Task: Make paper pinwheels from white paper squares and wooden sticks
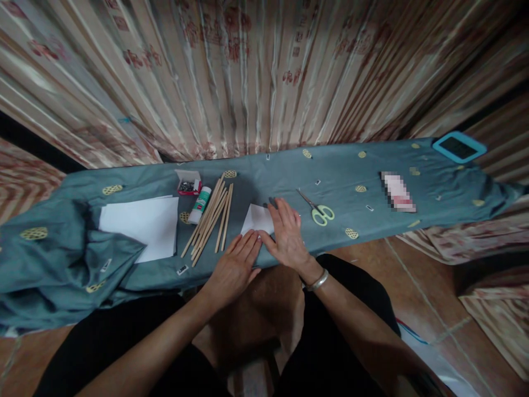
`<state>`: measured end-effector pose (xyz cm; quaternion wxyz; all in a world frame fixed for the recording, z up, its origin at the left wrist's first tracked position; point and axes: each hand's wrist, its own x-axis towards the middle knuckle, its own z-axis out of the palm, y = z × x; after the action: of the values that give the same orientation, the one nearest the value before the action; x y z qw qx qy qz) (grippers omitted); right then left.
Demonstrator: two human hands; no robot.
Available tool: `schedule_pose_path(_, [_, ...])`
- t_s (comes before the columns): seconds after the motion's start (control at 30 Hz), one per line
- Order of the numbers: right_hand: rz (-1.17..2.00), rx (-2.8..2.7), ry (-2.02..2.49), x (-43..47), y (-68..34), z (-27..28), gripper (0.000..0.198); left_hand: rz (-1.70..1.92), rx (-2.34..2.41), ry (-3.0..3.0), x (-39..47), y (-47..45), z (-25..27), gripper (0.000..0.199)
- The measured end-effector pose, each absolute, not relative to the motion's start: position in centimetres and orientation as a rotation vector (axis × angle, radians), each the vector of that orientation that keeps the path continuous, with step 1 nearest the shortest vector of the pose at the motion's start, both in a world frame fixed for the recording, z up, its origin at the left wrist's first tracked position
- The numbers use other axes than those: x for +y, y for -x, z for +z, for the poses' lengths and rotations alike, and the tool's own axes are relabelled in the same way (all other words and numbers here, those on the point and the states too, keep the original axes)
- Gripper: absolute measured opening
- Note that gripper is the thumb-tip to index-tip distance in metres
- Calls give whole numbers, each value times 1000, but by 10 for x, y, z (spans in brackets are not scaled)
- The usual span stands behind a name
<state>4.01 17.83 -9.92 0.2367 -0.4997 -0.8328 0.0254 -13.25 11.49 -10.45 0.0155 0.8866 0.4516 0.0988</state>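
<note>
A small piece of white paper [257, 218], seemingly folded, lies near the front edge of the cloth-covered table. My left hand [237, 262] rests flat at its lower left edge, fingers stretched out. From the right, my right hand [287, 236] lies over the paper's right side with its fingers extended and thumb toward the left fingertips. Part of the paper is hidden under both hands. Just right of my right hand, a pair of scissors [319, 212] with pale green handles lies apart from it. Several wooden sticks [212, 220] lie left of the paper.
A glue stick [200, 204] lies beside the sticks, behind it a small open box [189, 183] of metal pieces. A stack of white sheets [152, 223] is at the left. To the right lie a blurred pinkish item [397, 193] and a blue-framed tablet [459, 147].
</note>
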Motion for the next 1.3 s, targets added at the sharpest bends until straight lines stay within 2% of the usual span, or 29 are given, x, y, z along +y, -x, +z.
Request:
schedule_pose_path(0.4, [22,-2030,1723,200,-93,-109,60,398,1330,-2817,117,138,-108,55])
schedule_pose_path(0.97, [153,-1977,1751,200,-92,-116,42,301,1441,-2903,67,169,-109,55])
schedule_pose_path(1.17, [191,-1883,1776,203,-93,-110,46,336,1471,-2851,66,166,-113,58])
schedule_pose_path(1.3, [232,-1877,1631,206,-91,-99,43,398,1505,-2831,65,165,-119,57])
